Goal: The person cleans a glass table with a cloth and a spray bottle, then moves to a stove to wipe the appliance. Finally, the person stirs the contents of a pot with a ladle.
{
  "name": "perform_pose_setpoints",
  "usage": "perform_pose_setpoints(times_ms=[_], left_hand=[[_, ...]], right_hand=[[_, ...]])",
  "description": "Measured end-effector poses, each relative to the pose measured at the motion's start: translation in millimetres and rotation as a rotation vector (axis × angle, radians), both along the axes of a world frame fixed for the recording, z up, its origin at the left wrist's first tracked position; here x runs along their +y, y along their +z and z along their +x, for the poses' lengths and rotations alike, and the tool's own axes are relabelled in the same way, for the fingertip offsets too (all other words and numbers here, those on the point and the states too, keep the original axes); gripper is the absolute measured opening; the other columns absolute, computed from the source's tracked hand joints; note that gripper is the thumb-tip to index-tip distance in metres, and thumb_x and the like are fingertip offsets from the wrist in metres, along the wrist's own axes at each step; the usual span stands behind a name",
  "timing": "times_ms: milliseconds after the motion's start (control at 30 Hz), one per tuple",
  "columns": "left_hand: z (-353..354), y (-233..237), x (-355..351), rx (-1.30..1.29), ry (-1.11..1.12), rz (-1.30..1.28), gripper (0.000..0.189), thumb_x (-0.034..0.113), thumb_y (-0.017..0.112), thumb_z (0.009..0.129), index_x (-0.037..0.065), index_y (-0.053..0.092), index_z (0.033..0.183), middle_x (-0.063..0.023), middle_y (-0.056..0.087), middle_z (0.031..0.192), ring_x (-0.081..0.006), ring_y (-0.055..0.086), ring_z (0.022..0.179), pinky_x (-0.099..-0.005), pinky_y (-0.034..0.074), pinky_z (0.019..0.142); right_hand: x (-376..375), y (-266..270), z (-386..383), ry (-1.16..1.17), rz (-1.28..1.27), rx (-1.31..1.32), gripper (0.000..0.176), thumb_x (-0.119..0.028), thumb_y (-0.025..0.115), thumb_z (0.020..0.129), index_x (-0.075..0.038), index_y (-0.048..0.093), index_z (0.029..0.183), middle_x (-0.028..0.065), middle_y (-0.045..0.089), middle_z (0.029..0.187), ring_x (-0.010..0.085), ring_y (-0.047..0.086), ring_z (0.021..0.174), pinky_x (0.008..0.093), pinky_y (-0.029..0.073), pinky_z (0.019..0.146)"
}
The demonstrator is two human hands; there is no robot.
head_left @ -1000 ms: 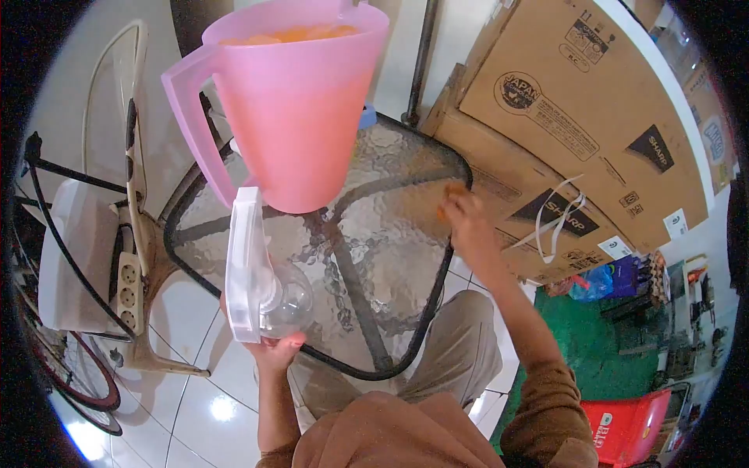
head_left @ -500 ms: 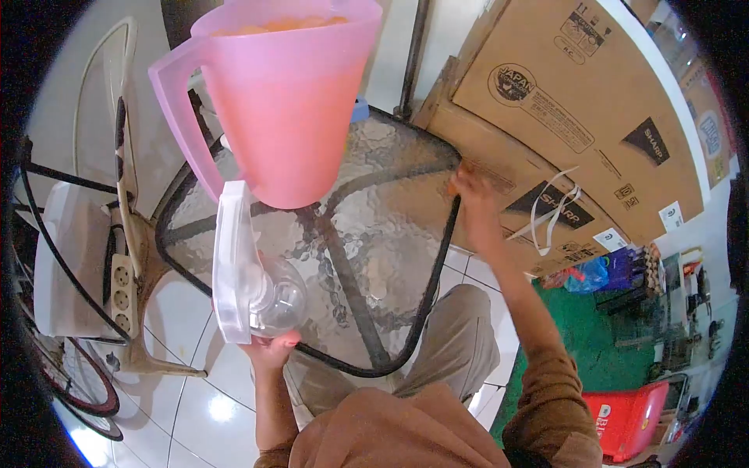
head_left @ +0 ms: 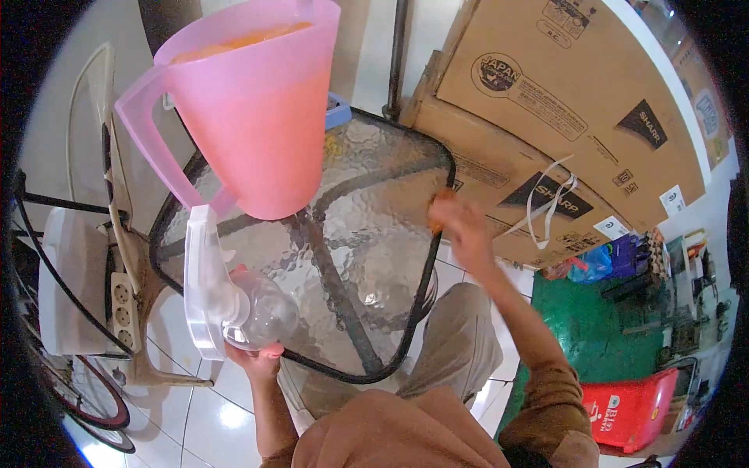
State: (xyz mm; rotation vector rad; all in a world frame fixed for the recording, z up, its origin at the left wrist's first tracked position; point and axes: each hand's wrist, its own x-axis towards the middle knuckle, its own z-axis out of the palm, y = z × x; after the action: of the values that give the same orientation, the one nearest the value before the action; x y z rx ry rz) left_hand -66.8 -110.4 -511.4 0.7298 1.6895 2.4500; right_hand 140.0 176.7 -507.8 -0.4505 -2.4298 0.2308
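My left hand (head_left: 257, 363) is wrapped round a clear rounded plastic bottle (head_left: 269, 312) beside the table's front left edge. A long, whitish translucent plastic piece (head_left: 201, 288) sits at the bottle's left end. Over at the right edge of the glass table (head_left: 367, 257), my right hand (head_left: 460, 226) is closed around a small orange-brown thing (head_left: 441, 196) that its fingers mostly hide. Beyond the bottle stands a large pink pitcher (head_left: 253, 140), full of orange-pink contents, its handle towards the left.
Large cardboard boxes (head_left: 562, 117) lean along the right side of the table. To the left are a power strip (head_left: 123, 312) and a white bin-like container (head_left: 70, 281). A blue object (head_left: 338, 111) is behind the pitcher. A red container (head_left: 632, 409) rests on the green mat (head_left: 562, 343).
My right hand has moved down along the table's right edge, towards me. The bottle in my left hand has shifted slightly left and down, as the view itself has turned somewhat.
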Motion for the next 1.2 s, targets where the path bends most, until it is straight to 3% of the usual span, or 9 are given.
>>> perform_pose_setpoints(times_ms=[133, 400, 500, 600, 700, 867, 967, 1067, 1200], left_hand=[[2, 10, -2, 0.020, 0.027, -0.088, 0.121, 0.066, 0.076, 0.052, 0.001, 0.021, 0.138, -0.0151, 0.037, 0.137, -0.0274, 0.041, 0.122, -0.0428, 0.036, 0.100], [-5, 3, 4, 0.175, 0.092, -0.108, 0.122, 0.075, 0.065, 0.057, 0.003, 0.015, 0.141, -0.0194, 0.040, 0.134, -0.0311, 0.044, 0.120, -0.0445, 0.036, 0.100], [-8, -8, 4, 0.214, 0.103, -0.074, 0.120, 0.075, 0.064, 0.060, 0.003, 0.014, 0.141, -0.0208, 0.042, 0.131, -0.0325, 0.045, 0.118, -0.0455, 0.037, 0.099], [-9, 3, 9, 0.227, 0.119, -0.046, 0.119, 0.074, 0.066, 0.059, 0.002, 0.015, 0.140, -0.0232, 0.044, 0.127, -0.0340, 0.047, 0.115, -0.0466, 0.038, 0.097], [-12, -3, 6, 0.237, 0.111, -0.063, 0.118, 0.074, 0.065, 0.060, 0.002, 0.016, 0.140, -0.0233, 0.045, 0.126, -0.0343, 0.048, 0.114, -0.0468, 0.038, 0.096], [-12, -6, 5, 0.249, 0.099, -0.075, 0.117, 0.075, 0.065, 0.060, 0.002, 0.018, 0.138, -0.0237, 0.045, 0.125, -0.0346, 0.049, 0.113, -0.0468, 0.038, 0.096], [-9, 5, 11, 0.238, 0.072, -0.036, 0.118, 0.073, 0.067, 0.059, 0.001, 0.018, 0.138, -0.0239, 0.045, 0.126, -0.0344, 0.049, 0.113, -0.0465, 0.038, 0.096], [-8, 6, 10, 0.207, 0.039, -0.057, 0.118, 0.072, 0.068, 0.059, 0.001, 0.017, 0.138, -0.0231, 0.044, 0.127, -0.0336, 0.048, 0.114, -0.0465, 0.037, 0.097], [-5, 7, 6, 0.194, 0.075, -0.090, 0.114, 0.068, 0.070, 0.061, 0.003, 0.017, 0.139, -0.0222, 0.046, 0.125, -0.0332, 0.049, 0.113, -0.0467, 0.039, 0.096]], right_hand=[[111, -8, -40, -0.110, 0.190, 0.168, 0.027, 0.005, 0.052, 0.073, -0.008, 0.063, 0.095, 0.0125, 0.064, 0.102, 0.0284, 0.058, 0.103, 0.0416, 0.044, 0.087], [121, 11, -159, -0.104, 0.233, -0.017, 0.018, -0.001, 0.053, 0.072, -0.003, 0.066, 0.084, 0.0144, 0.064, 0.088, 0.0332, 0.058, 0.087, 0.0421, 0.047, 0.080], [133, 10, -173, -0.006, 0.121, -0.089, 0.020, -0.001, 0.051, 0.073, -0.003, 0.066, 0.086, 0.0152, 0.064, 0.094, 0.0333, 0.058, 0.090, 0.0407, 0.048, 0.081], [144, 7, -129, 0.103, 0.130, -0.103, 0.034, 0.003, 0.052, 0.074, -0.005, 0.064, 0.105, 0.0137, 0.061, 0.114, 0.0309, 0.055, 0.108, 0.0394, 0.043, 0.093], [126, 6, -75, -0.005, 0.008, -0.081, 0.039, 0.007, 0.050, 0.073, -0.005, 0.063, 0.108, 0.0131, 0.060, 0.115, 0.0312, 0.054, 0.110, 0.0388, 0.042, 0.095], [40, -6, -37, -0.145, 0.117, -0.069, 0.039, 0.004, 0.048, 0.074, -0.002, 0.060, 0.112, 0.0152, 0.059, 0.116, 0.0339, 0.052, 0.110, 0.0428, 0.039, 0.098], [-65, 4, -22, 0.022, -0.121, 0.045, 0.031, -0.006, 0.051, 0.079, -0.003, 0.060, 0.108, 0.0166, 0.059, 0.111, 0.0348, 0.052, 0.107, 0.0433, 0.038, 0.096], [-157, 4, -3, 0.248, -0.232, -0.010, 0.034, -0.001, 0.053, 0.077, -0.003, 0.061, 0.110, 0.0129, 0.060, 0.112, 0.0313, 0.055, 0.108, 0.0423, 0.042, 0.094], [-152, 1, 8, 0.444, -0.221, -0.010, 0.033, -0.001, 0.052, 0.079, -0.004, 0.061, 0.111, 0.0124, 0.059, 0.115, 0.0297, 0.054, 0.112, 0.0397, 0.042, 0.096]])
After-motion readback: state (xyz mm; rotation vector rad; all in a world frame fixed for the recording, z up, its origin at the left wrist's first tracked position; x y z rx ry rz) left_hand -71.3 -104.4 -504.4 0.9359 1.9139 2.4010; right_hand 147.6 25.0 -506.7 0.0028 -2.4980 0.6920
